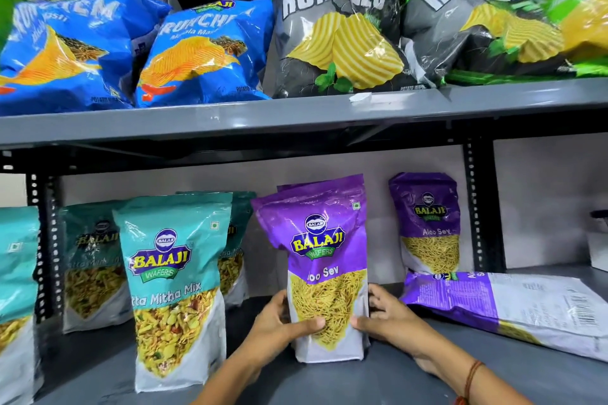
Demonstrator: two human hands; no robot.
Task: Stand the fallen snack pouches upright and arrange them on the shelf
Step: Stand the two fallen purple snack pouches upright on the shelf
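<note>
A purple Aloo Sev pouch (324, 260) stands upright on the grey lower shelf (378, 381), centre. My left hand (279, 329) grips its lower left side and my right hand (388, 319) grips its lower right side, thumbs across the front. Another purple pouch peeks out right behind it. A second upright Aloo Sev pouch (427, 223) stands at the back right. To the right a fallen purple pouch (513, 309) lies flat, back side up. Teal Khatta Mitha Mix pouches (174, 286) stand upright on the left.
The upper shelf (296, 118) carries blue Crunchem bags (197, 52) and grey-green Rumbles bags (339, 29). Black perforated uprights (477, 207) stand at the back right and at the left. A white object (598, 240) sits at the far right edge.
</note>
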